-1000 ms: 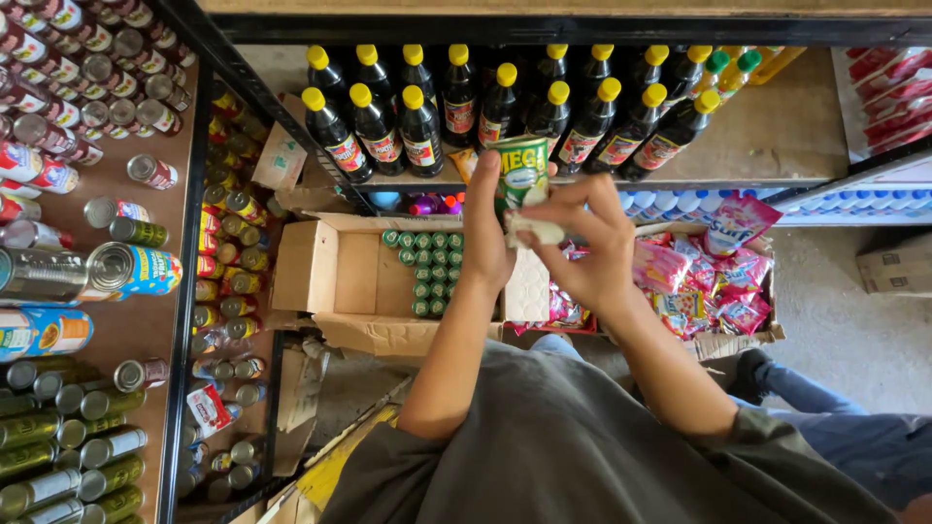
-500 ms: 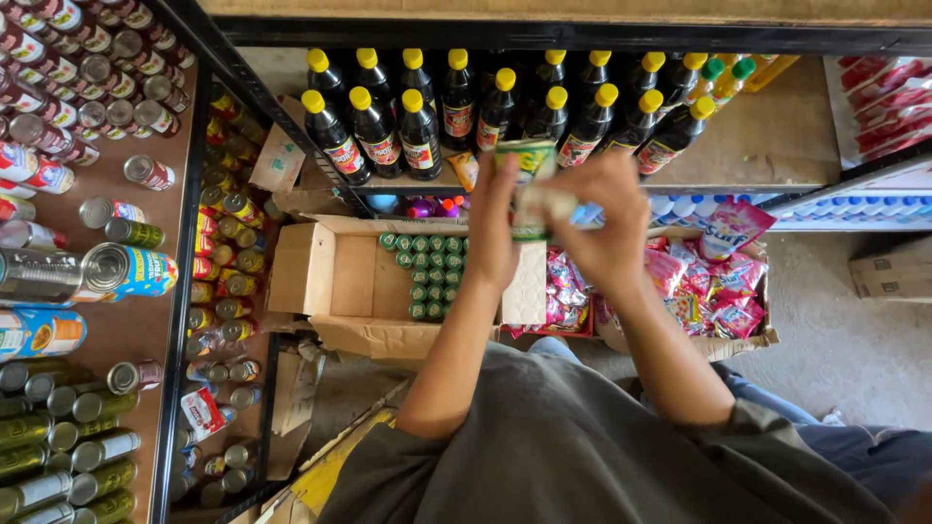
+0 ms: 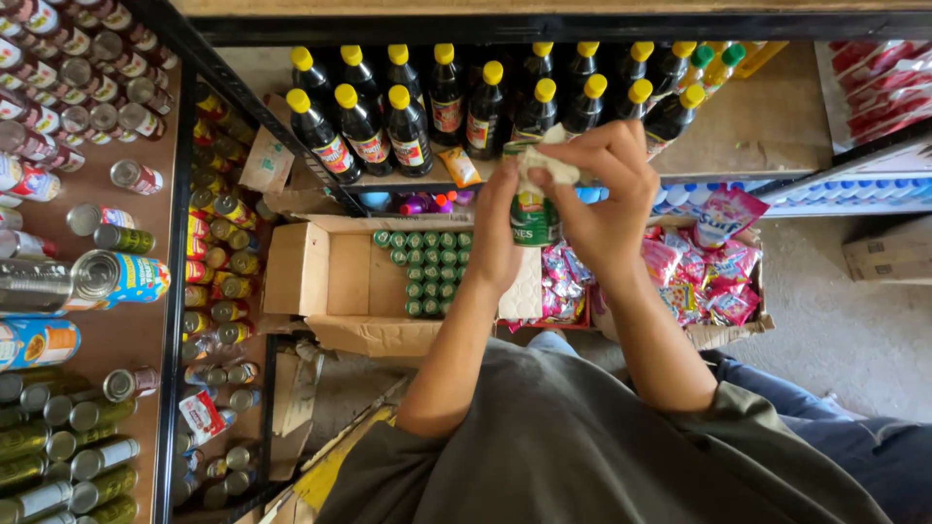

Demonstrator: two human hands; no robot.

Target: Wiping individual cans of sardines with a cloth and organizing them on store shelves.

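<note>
My left hand [image 3: 497,233] grips a green-labelled can [image 3: 532,213] by its side, held upright in front of my chest. My right hand [image 3: 607,189] presses a small pale cloth [image 3: 544,165] onto the can's top. Both hands hover above an open cardboard box [image 3: 320,277] on the floor, which holds several green-capped small bottles [image 3: 427,272]. Behind the hands stand rows of dark bottles with yellow caps [image 3: 408,116] on a low shelf.
A rack at the left [image 3: 146,320] carries many cans and tins lying on their sides. A carton of pink and red sachets [image 3: 699,281] sits at the right on the concrete floor. A small cardboard box [image 3: 888,254] lies at the far right.
The can and both hands have shifted slightly; my right hand has moved the cloth over the can's top while my left hand keeps hold of the can.
</note>
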